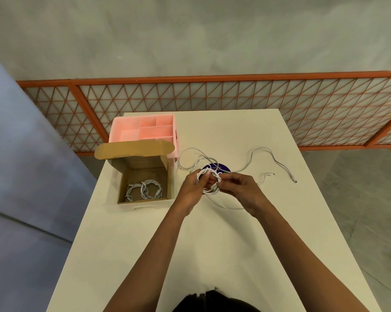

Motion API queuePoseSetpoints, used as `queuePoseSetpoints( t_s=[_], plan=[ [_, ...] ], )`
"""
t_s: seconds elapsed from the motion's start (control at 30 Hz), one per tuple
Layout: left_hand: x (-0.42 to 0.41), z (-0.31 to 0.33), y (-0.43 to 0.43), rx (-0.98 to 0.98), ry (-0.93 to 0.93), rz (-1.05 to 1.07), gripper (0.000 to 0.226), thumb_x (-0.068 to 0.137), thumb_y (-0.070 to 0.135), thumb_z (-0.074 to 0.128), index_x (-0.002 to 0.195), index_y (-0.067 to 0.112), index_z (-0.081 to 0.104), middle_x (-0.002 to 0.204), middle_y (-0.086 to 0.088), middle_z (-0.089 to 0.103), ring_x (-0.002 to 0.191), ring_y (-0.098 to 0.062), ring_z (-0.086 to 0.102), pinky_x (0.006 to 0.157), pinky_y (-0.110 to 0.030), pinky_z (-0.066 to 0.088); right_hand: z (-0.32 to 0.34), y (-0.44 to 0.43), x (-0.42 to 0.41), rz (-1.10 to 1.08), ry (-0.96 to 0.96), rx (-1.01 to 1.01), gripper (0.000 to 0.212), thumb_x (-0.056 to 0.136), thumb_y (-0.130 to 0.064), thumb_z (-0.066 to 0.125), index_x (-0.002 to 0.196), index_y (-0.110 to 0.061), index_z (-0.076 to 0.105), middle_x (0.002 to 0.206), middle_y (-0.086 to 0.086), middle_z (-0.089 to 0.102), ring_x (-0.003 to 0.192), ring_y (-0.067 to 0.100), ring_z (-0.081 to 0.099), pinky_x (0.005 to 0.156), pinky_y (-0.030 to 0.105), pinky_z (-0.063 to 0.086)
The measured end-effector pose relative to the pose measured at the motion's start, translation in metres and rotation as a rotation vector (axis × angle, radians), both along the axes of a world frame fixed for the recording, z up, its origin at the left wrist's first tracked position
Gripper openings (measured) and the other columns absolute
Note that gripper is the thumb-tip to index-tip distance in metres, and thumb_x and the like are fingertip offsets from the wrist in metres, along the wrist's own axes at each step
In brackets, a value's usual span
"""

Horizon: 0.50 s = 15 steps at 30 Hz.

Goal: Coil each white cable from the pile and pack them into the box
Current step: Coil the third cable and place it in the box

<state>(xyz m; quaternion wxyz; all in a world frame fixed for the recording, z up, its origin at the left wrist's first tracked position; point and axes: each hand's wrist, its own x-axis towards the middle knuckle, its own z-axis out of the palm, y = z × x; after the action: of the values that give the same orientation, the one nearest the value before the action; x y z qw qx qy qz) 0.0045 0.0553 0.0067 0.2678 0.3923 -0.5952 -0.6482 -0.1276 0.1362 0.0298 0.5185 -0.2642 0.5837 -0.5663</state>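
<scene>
— Dark hair (212,301) blocks the tabletop (133,244) near edge. Where's the white cable (210,192)?
— Pinched between left grip (190,191) and right grip (243,190), fingers (204,178) hiding its middle. Two coils (145,188) lie in the box (145,162).

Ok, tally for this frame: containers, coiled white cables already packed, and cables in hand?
Open brown cardboard box: 1
Pink plastic compartment organiser: 1
Coiled white cables in the box: 2
White cable being coiled, gripped by left hand and right hand: 1
Total: 5. Loose white cables: too tangled to count.
</scene>
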Motion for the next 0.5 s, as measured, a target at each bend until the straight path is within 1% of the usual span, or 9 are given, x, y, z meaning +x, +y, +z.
queuePoseSetpoints(
  t_s=[0.07,0.13,0.2,0.3,0.4,0.5],
  plan=[
    [0.000,0.000,0.000,0.000,0.002,-0.001,0.024,0.099,0.030,0.046,0.090,0.019,0.064,0.092,-0.007,0.069,0.087,-0.018,0.065,0.087,-0.039,0.050,0.000,-0.001,0.001,0.007,0.005,-0.009,0.022,0.083,0.011,0.060,0.083,-0.008,0.070,0.074,0.001,0.073,0.073,0.011,0.068,0.074,0.019,0.056],
    [0.001,0.002,0.000,0.027,0.029,-0.008,0.021,0.099,0.030,0.047,0.094,0.020,0.064,0.095,-0.006,0.070,0.090,-0.018,0.065,0.088,-0.040,0.051,-0.001,-0.002,0.001,0.017,-0.015,-0.016,0.018,0.085,0.009,0.059,0.085,-0.006,0.070,0.079,0.005,0.072,0.076,0.013,0.068,0.080,0.022,0.056],
    [0.002,0.003,0.001,0.099,0.106,-0.010,0.016,0.098,0.025,0.049,0.099,0.019,0.063,0.094,-0.002,0.069,0.090,-0.016,0.065,0.086,-0.035,0.054,-0.004,-0.003,0.000,0.016,-0.060,-0.017,0.014,0.085,0.007,0.059,0.088,-0.003,0.069,0.083,0.008,0.070,0.079,0.015,0.067,0.083,0.025,0.056],
    [0.007,0.002,0.000,0.140,0.158,-0.012,0.013,0.096,0.017,0.053,0.103,0.011,0.062,0.096,-0.005,0.069,0.093,-0.018,0.066,0.084,-0.029,0.055,-0.011,-0.006,-0.002,-0.045,-0.111,-0.008,0.011,0.085,0.008,0.059,0.094,0.003,0.065,0.087,0.013,0.069,0.082,0.021,0.066,0.081,0.024,0.057],
    [0.013,-0.002,0.000,0.141,0.172,0.008,0.010,0.096,0.010,0.052,0.097,0.007,0.062,0.093,-0.008,0.066,0.090,-0.016,0.066,0.086,-0.028,0.055,-0.017,-0.009,0.002,-0.120,-0.091,0.006,0.013,0.084,0.008,0.061,0.097,0.006,0.064,0.090,0.018,0.068,0.085,0.026,0.065,0.081,0.026,0.057],
    [0.019,-0.004,-0.001,0.143,0.187,0.052,0.012,0.096,0.005,0.050,0.092,0.004,0.061,0.092,-0.010,0.065,0.084,-0.013,0.067,0.079,-0.024,0.055,-0.018,-0.011,0.009,-0.151,-0.078,-0.005,0.016,0.082,0.008,0.063,0.097,0.001,0.064,0.089,0.016,0.069,0.083,0.024,0.066,0.081,0.030,0.056]
  ],
)
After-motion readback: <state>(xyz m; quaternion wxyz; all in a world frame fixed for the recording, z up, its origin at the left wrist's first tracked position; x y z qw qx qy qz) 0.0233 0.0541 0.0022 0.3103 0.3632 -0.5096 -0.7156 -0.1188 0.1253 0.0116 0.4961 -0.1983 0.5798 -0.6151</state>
